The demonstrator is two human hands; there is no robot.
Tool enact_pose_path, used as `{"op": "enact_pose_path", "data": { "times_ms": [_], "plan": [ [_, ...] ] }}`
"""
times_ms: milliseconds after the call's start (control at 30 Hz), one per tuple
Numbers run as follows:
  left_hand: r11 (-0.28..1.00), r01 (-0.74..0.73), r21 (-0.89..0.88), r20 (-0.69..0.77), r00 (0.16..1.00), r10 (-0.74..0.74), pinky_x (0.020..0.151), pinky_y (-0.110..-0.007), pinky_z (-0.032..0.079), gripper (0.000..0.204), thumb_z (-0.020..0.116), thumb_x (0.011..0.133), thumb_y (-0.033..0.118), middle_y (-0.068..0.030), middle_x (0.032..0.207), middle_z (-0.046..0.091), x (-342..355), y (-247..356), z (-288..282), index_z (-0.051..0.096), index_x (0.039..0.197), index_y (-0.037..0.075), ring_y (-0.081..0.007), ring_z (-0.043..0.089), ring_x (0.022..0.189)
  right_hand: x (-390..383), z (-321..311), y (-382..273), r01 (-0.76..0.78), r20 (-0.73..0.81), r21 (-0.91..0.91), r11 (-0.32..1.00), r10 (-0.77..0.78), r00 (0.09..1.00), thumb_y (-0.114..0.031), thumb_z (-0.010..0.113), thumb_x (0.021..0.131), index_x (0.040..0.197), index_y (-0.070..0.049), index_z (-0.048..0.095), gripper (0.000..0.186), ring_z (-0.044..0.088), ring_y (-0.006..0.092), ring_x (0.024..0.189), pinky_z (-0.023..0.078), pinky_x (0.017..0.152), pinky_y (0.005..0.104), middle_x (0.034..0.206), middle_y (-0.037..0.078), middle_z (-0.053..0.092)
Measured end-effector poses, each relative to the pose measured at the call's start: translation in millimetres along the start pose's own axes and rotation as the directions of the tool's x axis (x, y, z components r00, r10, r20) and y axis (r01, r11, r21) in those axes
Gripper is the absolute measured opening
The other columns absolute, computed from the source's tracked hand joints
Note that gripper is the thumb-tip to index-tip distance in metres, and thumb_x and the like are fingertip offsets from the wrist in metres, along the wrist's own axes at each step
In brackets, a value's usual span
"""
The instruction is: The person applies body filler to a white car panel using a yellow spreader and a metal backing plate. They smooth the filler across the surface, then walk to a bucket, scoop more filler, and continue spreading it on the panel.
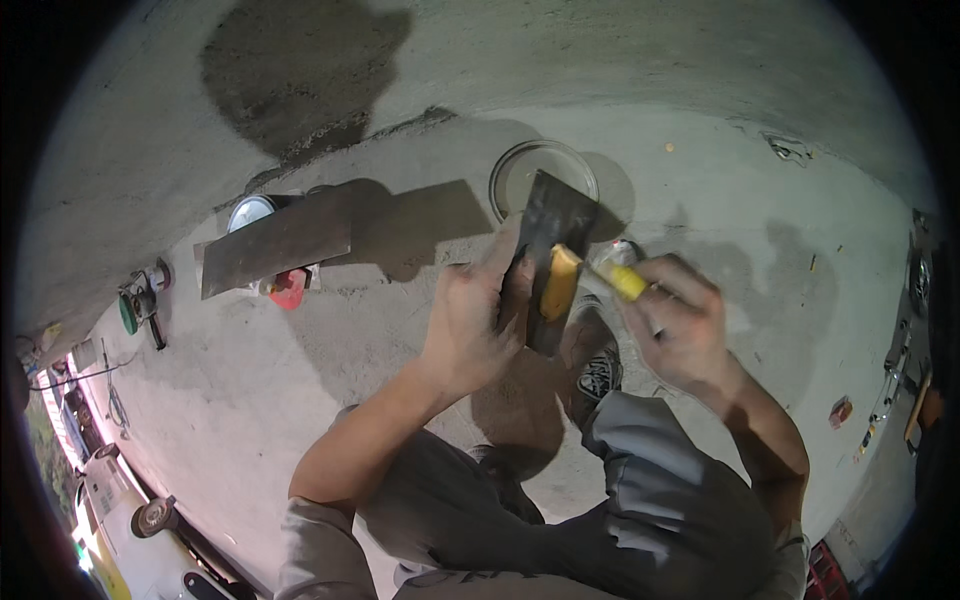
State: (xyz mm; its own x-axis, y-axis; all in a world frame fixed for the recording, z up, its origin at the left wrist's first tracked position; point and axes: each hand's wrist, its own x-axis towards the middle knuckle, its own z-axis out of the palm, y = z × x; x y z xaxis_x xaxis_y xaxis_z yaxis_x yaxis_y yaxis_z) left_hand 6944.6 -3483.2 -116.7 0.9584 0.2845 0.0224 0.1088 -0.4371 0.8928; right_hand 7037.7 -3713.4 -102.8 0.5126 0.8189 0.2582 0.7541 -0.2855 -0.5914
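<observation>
In front of me my left hand (pixel 475 315) grips the side of a plastering trowel, a dark rectangular metal plate (pixel 560 212) with a wooden-coloured handle (pixel 560 285) facing up. The trowel is tilted, its far end toward a round rim on the floor. My right hand (pixel 680 320) is closed around a small tool with a yellow handle (pixel 627 282). Motion blurs the tool's thin end, which points left at the trowel's handle; I cannot tell whether they touch. My shoe (pixel 600 372) is on the floor below the trowel.
At the left, a wide metal sheet (pixel 275 245) lies over a round tin (pixel 250 211) and beside a red object (pixel 289 288). Further left is a tool with a green disc (pixel 128 313). A round bucket-like rim (pixel 505 165) lies ahead, before the grey wall (pixel 620 60). A small red box (pixel 841 411) sits right.
</observation>
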Motion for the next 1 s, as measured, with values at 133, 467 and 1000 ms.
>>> {"op": "enact_pose_path", "data": {
  "times_ms": [133, 467, 1000],
  "plan": [
    [0.995, 0.025, -0.094, -0.024, 0.999, -0.028, 0.06, -0.041, 0.053, 0.034, 0.057, 0.102, 0.004, -0.0254, 0.073, 0.063, -1, 0, -1, 0.058, 0.135, 0.004, -0.0456, 0.067, 0.068, 0, -3, 2, 0.087, 0.094, 0.077, 0.993, -0.094, 0.991, -0.001, 0.076, 0.077, 0.092, -0.001, 0.077, 0.016, 0.071, 0.0256, 0.078, 0.062, 0.068, 0.0369, 0.099, 0.01, 0.07],
    [0.998, 0.061, 0.003, 0.074, 0.995, -0.061, 0.082, -0.033, 0.055, 0.037, 0.053, 0.107, 0.005, -0.0224, 0.099, 0.074, -8, 6, 2, 0.058, 0.143, 0.001, -0.0137, 0.069, 0.094, -7, -3, 2, -0.031, 0.098, -0.007, 1.0, 0.031, 0.995, 0.002, 0.075, 0.075, 0.092, 0.002, 0.076, 0.017, 0.07, 0.0255, 0.079, 0.061, 0.066, 0.0362, 0.096, 0.012, 0.067],
    [0.983, 0.173, -0.068, 0.086, 0.982, -0.167, 0.086, -0.031, 0.054, 0.036, 0.052, 0.107, 0.003, -0.0191, 0.108, 0.076, 2, 5, 5, 0.058, 0.143, -0.004, -0.0129, 0.067, 0.098, -2, -6, 2, 0.075, 0.05, 0.009, 0.997, -0.075, 0.996, -0.002, 0.076, 0.078, 0.089, 0.001, 0.076, 0.011, 0.072, 0.0233, 0.078, 0.065, 0.063, 0.0346, 0.101, 0.014, 0.068]
  ]
}}
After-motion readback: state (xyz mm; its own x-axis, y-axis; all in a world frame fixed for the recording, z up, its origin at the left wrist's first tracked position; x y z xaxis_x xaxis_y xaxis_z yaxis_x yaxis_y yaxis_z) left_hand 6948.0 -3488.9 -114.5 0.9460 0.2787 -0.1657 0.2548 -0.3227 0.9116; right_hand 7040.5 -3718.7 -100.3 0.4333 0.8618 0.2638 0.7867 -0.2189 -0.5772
